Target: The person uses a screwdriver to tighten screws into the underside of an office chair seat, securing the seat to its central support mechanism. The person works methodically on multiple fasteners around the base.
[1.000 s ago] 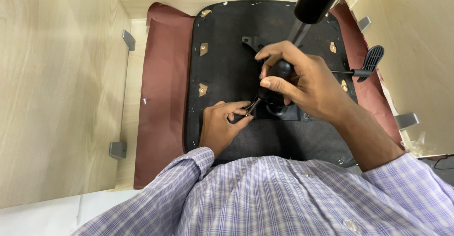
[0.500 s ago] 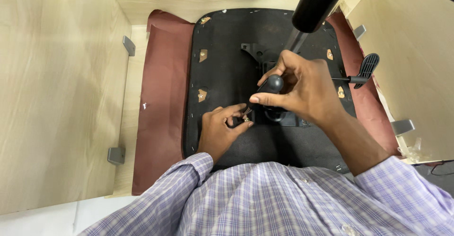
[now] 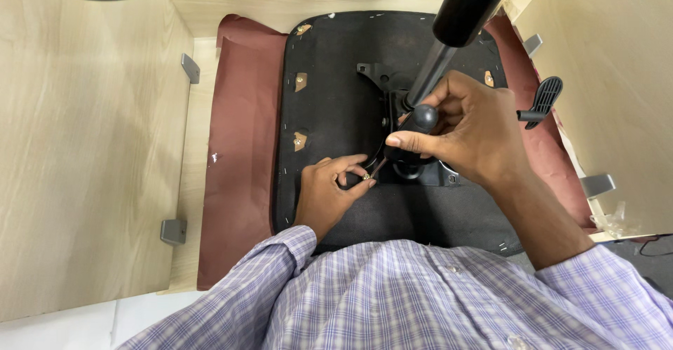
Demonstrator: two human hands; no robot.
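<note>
A black chair seat lies upside down, with its black metal mechanism plate at the centre. My right hand is closed around a screwdriver with a rounded black handle, its shaft slanting down and left toward the plate's near edge. My left hand rests on the seat and pinches a small part, too small to identify, against the screwdriver's tip. The black gas column rises from the plate toward the camera, just behind my right hand.
A maroon sheet lies under the seat on a light wooden surface. A black paddle lever sticks out on the right. Grey metal brackets sit on wooden panels on both sides.
My right hand has shifted its grip, so the screwdriver's round handle end now shows between the fingers. My left hand stays pinched at the tip.
</note>
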